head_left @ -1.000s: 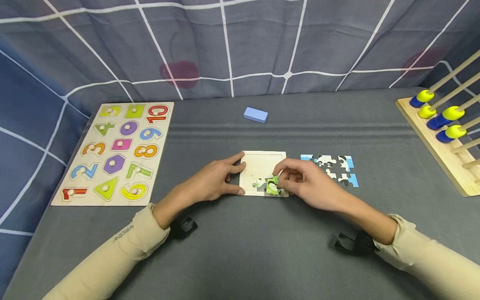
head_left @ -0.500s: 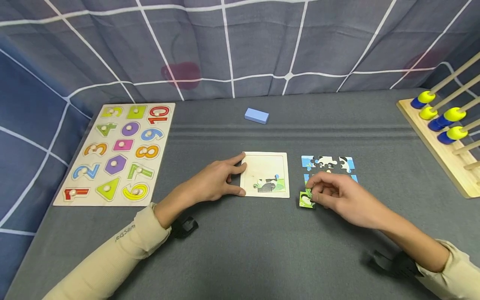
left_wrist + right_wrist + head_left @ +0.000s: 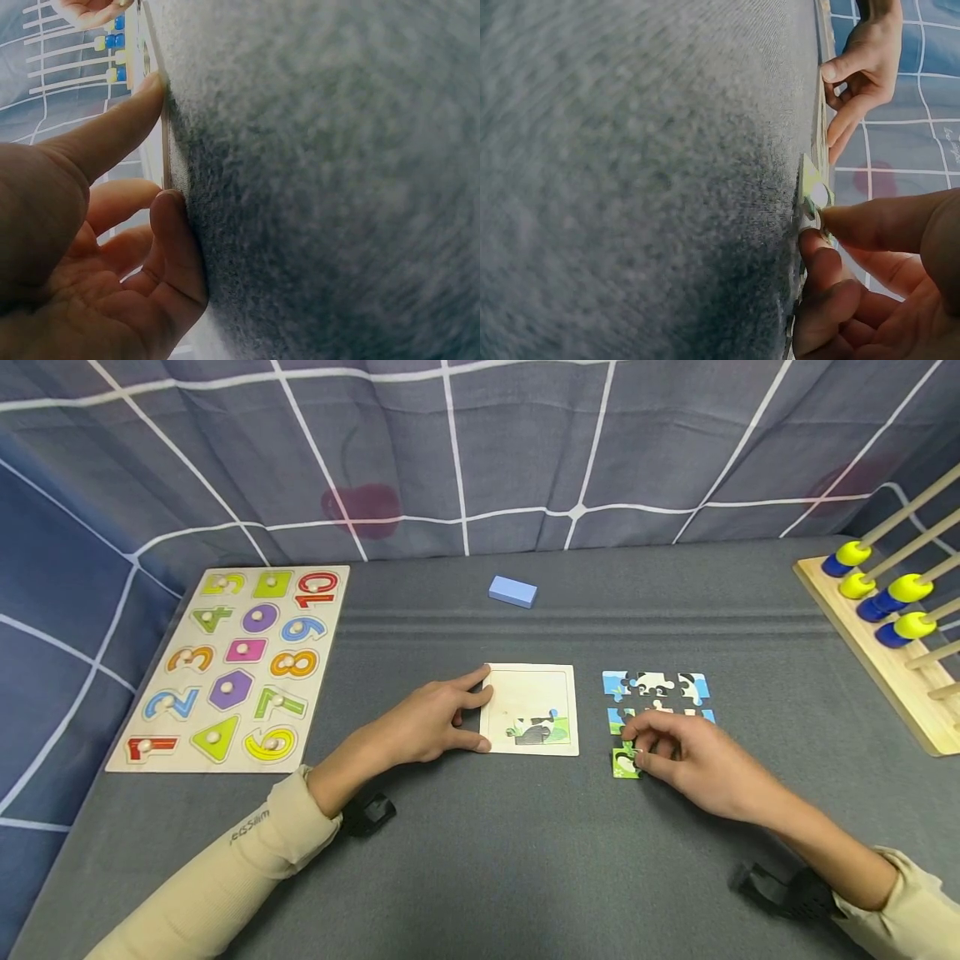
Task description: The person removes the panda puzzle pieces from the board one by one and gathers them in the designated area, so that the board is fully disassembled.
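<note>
My right hand pinches a green puzzle piece with part of a panda on it, thumb and index finger at the piece's right side. In the right wrist view the piece tilts close over the table. Other panda puzzle pieces lie in rows just beyond, some partly hidden behind this hand. To the left, a square wooden puzzle tray lies flat, its printed picture showing at the bottom. My left hand rests against the tray's left edge, thumb and index finger spread along it.
A wooden number-and-shape board lies at the left. At the back stands a small blue block. An abacus with a wooden base and yellow and blue beads is at the right. A checked cloth hangs behind the table.
My right hand has lifted the green piece away from the tray and carried it right, to beside the loose pieces. The left hand has stayed at the tray's edge.
</note>
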Motion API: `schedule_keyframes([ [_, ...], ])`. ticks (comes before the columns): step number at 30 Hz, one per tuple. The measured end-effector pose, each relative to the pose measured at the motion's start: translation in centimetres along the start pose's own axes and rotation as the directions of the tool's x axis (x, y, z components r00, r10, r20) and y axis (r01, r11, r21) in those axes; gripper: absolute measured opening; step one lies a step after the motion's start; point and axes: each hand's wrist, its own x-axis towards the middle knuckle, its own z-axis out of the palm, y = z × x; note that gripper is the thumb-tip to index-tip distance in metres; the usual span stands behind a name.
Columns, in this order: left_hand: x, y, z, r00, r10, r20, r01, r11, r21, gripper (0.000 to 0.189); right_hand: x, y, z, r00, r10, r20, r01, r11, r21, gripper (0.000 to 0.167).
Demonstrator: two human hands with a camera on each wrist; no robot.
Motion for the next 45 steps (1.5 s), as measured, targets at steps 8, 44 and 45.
schedule_keyframes([
  [8, 0.1, 0.2, -0.1, 1.0, 0.001, 0.001, -0.001, 1.0, 0.011, 0.073, -0.4, -0.2, 0.1, 0.998, -0.019, -0.056, 0.011, 0.99, -0.142, 0.029],
  [44, 0.1, 0.1, -0.1, 1.0, -0.011, 0.016, 0.011, 1.0, 0.009, 0.073, -1.2, 0.5, 0.7, 0.992, -0.113, -0.057, 0.102, 0.98, -0.173, 0.054],
  [45, 0.1, 0.1, -0.1, 1.0, -0.012, 0.016, 0.012, 1.0, 0.009, 0.073, -1.2, 0.4, 0.7, 0.992, -0.111, -0.056, 0.1, 0.98, -0.173, 0.053],
])
